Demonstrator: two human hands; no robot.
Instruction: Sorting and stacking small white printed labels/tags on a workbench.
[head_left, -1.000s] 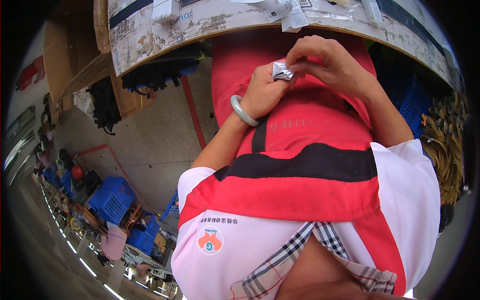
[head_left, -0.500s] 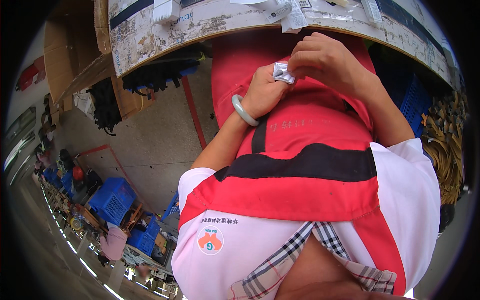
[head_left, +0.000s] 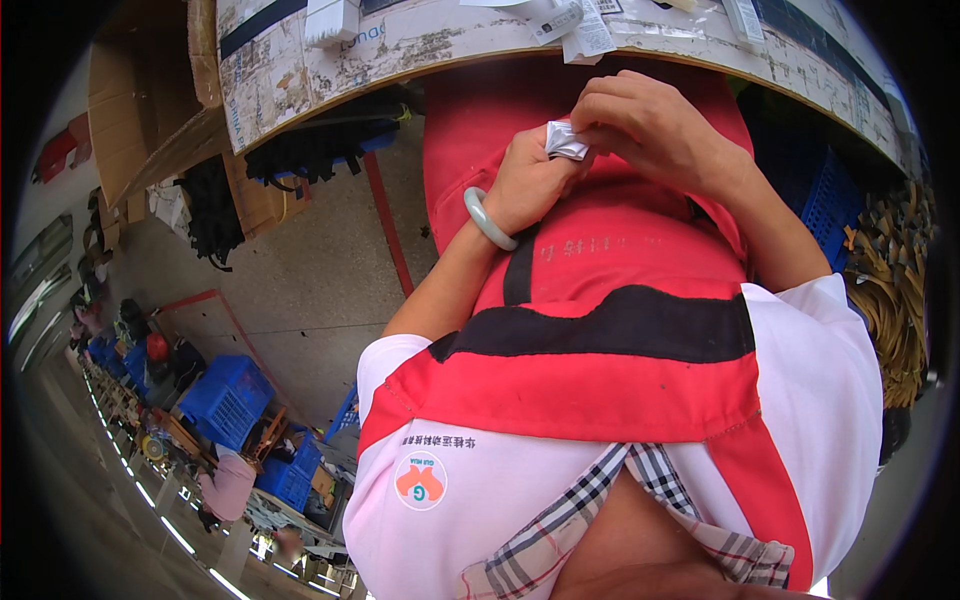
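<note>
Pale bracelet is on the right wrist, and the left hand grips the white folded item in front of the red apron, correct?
Not quite: the head view shows the pale bracelet on the left wrist, not the right. The left hand does grip the white folded item in front of the red apron.

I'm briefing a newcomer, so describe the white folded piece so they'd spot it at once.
Find the big red apron, then the left hand in front of it, with a pale bangle on that wrist. The small white folded piece sticks out of that hand, next to the right hand. Unlike the white slips on the table, it is held.
</note>
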